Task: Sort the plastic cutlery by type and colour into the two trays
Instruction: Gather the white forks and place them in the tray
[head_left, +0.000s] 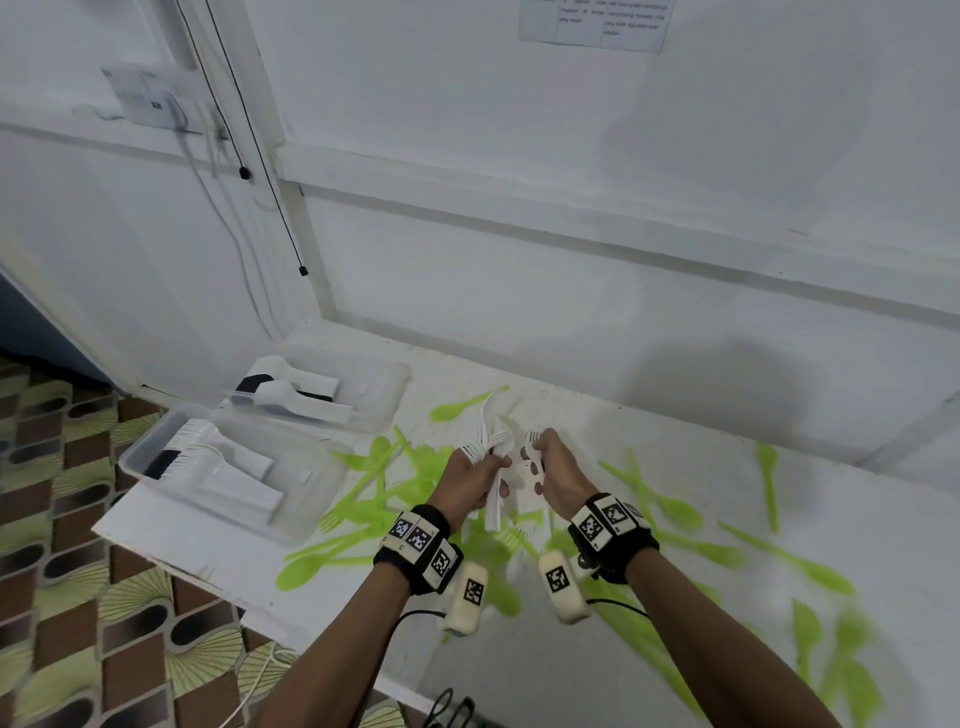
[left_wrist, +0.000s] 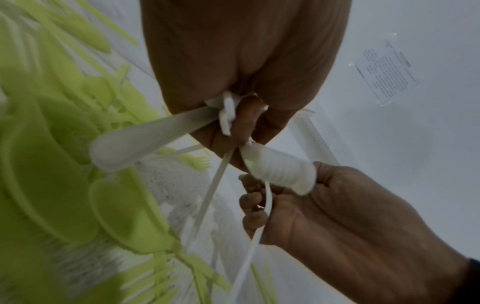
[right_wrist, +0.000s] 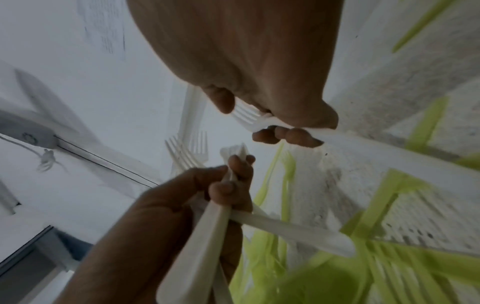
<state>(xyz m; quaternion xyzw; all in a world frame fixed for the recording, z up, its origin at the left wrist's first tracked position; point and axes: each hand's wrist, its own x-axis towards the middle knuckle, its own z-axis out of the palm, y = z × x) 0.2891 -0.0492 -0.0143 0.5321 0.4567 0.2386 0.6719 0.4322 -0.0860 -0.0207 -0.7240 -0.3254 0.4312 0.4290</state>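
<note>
Your head view is bright and even, the white wall (head_left: 571, 182) slightly washed out; a soft shadow (head_left: 727, 384) falls on it beyond your fingers. Straight lines bow toward the edges. Both wrist views are dimmer and grainy, and the green cutlery (left_wrist: 52, 164) nearest the lens smears into blur.

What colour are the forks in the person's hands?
White forks, clearest in the right wrist view; the loose cutlery on the table is green.
</note>
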